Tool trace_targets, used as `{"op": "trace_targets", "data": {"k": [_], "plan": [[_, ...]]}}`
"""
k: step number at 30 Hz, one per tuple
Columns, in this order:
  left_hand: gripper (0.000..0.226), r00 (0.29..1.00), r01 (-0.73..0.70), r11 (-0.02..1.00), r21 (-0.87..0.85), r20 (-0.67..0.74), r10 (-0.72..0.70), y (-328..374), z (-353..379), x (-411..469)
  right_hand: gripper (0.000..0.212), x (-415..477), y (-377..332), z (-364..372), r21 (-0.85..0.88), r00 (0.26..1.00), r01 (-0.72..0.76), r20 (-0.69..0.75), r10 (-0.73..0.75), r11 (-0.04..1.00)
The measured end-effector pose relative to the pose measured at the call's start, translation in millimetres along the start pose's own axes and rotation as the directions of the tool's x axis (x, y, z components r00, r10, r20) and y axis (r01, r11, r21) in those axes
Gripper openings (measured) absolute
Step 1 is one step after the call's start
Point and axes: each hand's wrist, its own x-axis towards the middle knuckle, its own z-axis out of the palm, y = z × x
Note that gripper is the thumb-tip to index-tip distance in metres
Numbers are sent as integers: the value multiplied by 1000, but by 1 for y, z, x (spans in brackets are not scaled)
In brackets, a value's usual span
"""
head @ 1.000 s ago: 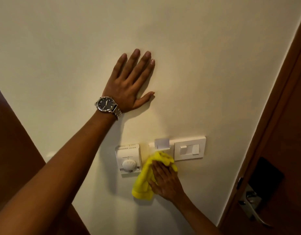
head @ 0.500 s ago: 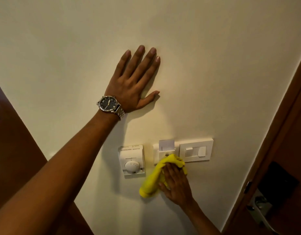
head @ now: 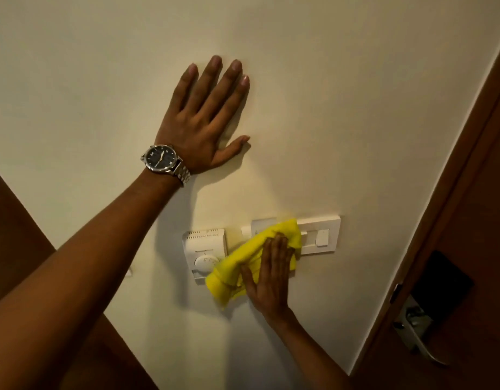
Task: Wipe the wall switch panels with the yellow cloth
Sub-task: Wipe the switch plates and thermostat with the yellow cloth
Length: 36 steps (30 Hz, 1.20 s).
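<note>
My right hand [head: 271, 274] presses the yellow cloth [head: 251, 257] flat against the cream wall. The cloth covers most of the middle card-holder panel [head: 261, 225] and the left end of the white switch panel [head: 322, 235]. Its lower left corner overlaps the white thermostat [head: 205, 246] with its round dial. My left hand [head: 203, 116], with a steel wristwatch, lies open and flat on the wall above the panels, fingers spread, holding nothing.
A brown wooden door [head: 468, 249] with a metal lever handle [head: 420, 336] and a dark lock plate stands at the right. Brown wood [head: 23, 235] fills the lower left. A small white fitting [head: 128, 272] shows beside my left forearm.
My right hand has slid the cloth up and to the right, from below the middle panel onto it and onto the switch panel's left end. My left hand stayed planted on the wall.
</note>
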Motion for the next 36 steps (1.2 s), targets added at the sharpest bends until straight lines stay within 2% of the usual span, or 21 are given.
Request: {"op": "trace_targets", "data": {"k": [1,5,7,10,12,15,17,19,21,22,23,26,28,31,34,36], "plan": [[84,1000,2,1000,-3,6,-2,-1,-1,-2,79,-3,-9,4,9,1000,11,16,-11,1000],[82,1000,3,1000,-7,24,-2,1,-6,-3,63,-37,14,4,-48,972,218,99,-212,975],[82,1000,0,1000,0,9,0,2,-7,-2,62,-37,11,9,-41,987,152,60,-149,988],[84,1000,-6,1000,21,2,6,-1,-1,-1,73,-11,-28,21,-6,995,-70,-71,69,998],[85,1000,-16,999,32,1,16,-2,0,0,73,-6,-29,24,4,995,-46,-88,47,999],[84,1000,-17,1000,24,21,17,-1,-5,0,63,-32,-2,15,-59,988,141,-51,-144,988],[83,1000,-22,999,39,10,22,1,-7,0,64,-36,2,14,-70,990,129,-50,-132,989],[83,1000,-16,999,44,12,15,0,-7,1,68,-25,-18,17,-7,995,-46,-90,45,999],[82,1000,-14,999,49,10,14,1,-7,1,72,-15,-44,20,141,958,-252,-106,268,957],[82,1000,-12,999,50,11,12,1,-7,2,73,-15,-51,21,171,950,-279,-94,298,945],[82,1000,-16,999,36,15,16,2,-9,2,73,-21,-53,21,167,959,-257,-75,272,952],[82,1000,-11,1000,28,21,10,2,-10,0,70,-41,-39,15,38,997,-71,-20,72,997],[82,1000,-10,1000,24,5,10,2,-8,-2,69,-31,-35,10,46,994,-99,-36,100,994],[83,1000,-21,999,30,7,21,1,-5,-1,75,-21,-58,7,200,964,-257,-14,265,945],[84,1000,-27,1000,-6,15,27,1,-6,-1,84,-39,-69,5,270,975,-220,94,202,937],[83,1000,-26,999,-20,18,26,1,-7,-2,83,-41,-71,2,301,979,-196,116,168,933]]}}
